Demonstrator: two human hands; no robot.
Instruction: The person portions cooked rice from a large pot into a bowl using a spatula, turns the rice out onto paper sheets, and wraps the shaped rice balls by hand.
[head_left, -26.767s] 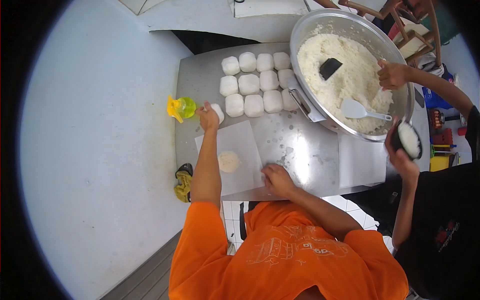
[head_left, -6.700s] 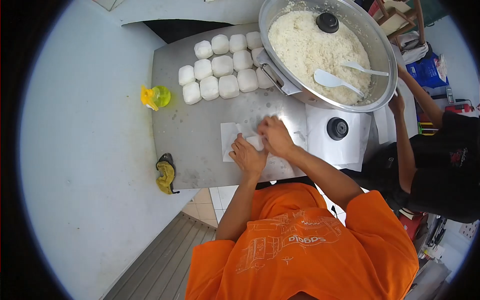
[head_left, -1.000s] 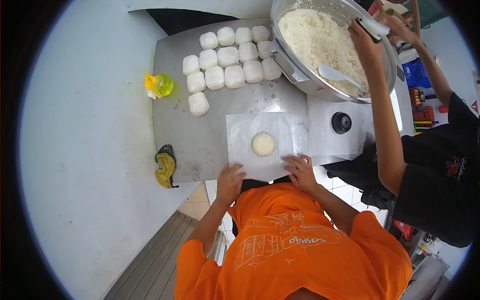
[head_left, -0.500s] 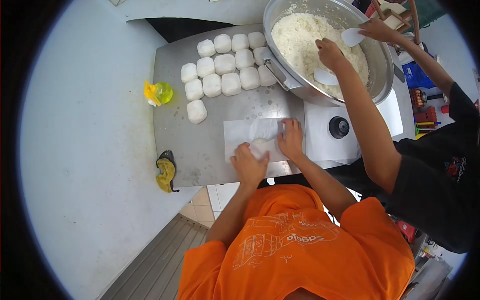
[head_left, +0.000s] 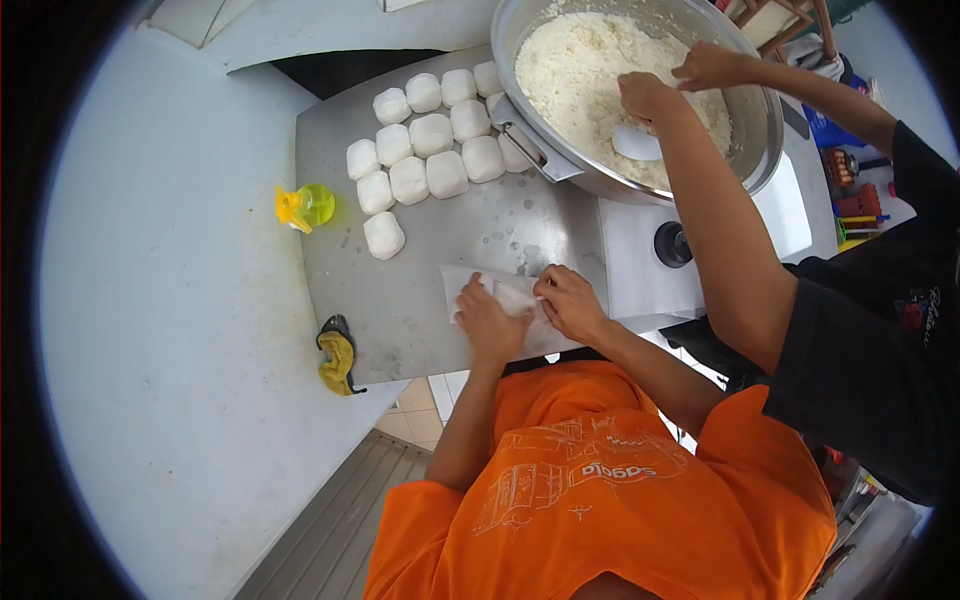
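Note:
Between my two hands lies a sheet of white wrapping paper (head_left: 515,297), now folded over into a packet near the table's front edge. My left hand (head_left: 490,322) curls over the packet's left part, fingers gripping the paper. At its right end, my right hand (head_left: 572,302) holds the folded paper with bent fingers. Whatever the paper encloses is hidden; a pale mound showed through it earlier. Beyond my left hand, a single white wrapped packet (head_left: 384,235) sits in front of several rows of similar packets (head_left: 432,134).
A large metal pot (head_left: 556,158) of white rice (head_left: 575,70) stands at the back right. A co-worker's hands (head_left: 652,98) reach into it, near a white scoop (head_left: 637,143). Paper sheets (head_left: 630,250), a black round object (head_left: 673,244), a yellow spray bottle (head_left: 305,207) and a tape dispenser (head_left: 337,358) lie around.
My hands have folded the flat sheet inward into a smaller packet, the right hand shifting left and closing on its end. The co-worker's hands have moved closer together over the rice.

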